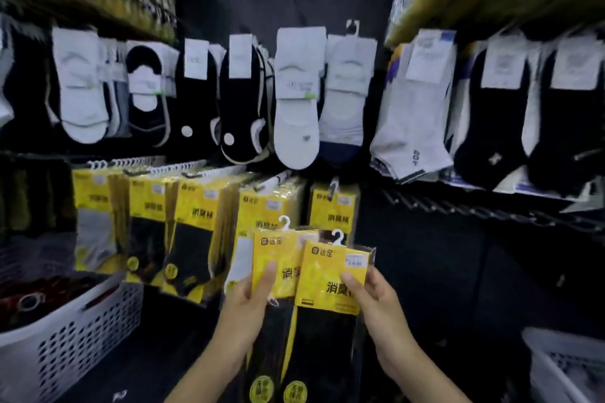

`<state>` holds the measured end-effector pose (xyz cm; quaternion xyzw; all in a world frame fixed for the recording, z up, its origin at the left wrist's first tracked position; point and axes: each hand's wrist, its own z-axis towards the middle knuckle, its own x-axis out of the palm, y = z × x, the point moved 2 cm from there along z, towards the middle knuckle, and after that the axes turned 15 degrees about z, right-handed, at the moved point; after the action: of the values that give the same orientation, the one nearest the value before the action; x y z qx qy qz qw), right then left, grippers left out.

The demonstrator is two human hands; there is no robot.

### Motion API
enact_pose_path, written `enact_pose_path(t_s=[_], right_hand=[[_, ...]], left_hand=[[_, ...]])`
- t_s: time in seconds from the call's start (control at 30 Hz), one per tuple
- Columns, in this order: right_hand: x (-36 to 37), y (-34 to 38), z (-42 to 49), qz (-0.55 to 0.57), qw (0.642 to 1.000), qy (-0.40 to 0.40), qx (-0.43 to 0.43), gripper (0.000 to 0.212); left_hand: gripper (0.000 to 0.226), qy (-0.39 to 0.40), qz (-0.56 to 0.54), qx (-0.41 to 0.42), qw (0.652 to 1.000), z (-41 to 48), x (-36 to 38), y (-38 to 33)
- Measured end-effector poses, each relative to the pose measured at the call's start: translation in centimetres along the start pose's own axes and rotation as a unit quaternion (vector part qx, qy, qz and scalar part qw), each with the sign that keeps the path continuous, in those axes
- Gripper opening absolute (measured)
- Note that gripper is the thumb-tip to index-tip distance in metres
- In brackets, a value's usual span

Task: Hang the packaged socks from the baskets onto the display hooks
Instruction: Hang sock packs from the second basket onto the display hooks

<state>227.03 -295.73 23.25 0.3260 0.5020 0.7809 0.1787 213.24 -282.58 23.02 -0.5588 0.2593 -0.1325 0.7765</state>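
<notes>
Dark shop wall, lower display hooks (pixel 280 176) carrying hung yellow-carded sock packs (pixel 196 206); left hand (pixel 248 303) pinches rear pack (pixel 276 258), right hand (pixel 376 301) front pack (pixel 330 275), both unhung.

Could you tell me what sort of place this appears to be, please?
Probably a shop's sock aisle: rows of packaged socks hang on display hooks, and white baskets stand below.

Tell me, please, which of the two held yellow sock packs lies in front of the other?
The right-hand pack, pinched by the right hand: its yellow card overlaps the right edge of the left-hand pack, held by the left hand.
</notes>
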Motion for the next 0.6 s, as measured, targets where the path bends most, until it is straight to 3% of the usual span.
enact_pose_path(t_s=[0.17,0.47,0.6], right_hand=[[-0.9,2.4,3.6,-0.012,0.998,-0.050,-0.034,0.017],[0.2,2.4,10.0,-0.089,0.992,-0.040,-0.083,0.009],[-0.3,0.7,12.5,-0.100,0.991,-0.076,-0.048,0.005]], left_hand=[[0.050,-0.093,0.068,0.029,0.993,2.5,-2.6,-2.2],[0.049,-0.120,0.070,0.048,0.989,3.4,-4.6,-2.9],[0.042,-0.103,0.056,0.051,0.992,3.9,-4.4,-2.1]])
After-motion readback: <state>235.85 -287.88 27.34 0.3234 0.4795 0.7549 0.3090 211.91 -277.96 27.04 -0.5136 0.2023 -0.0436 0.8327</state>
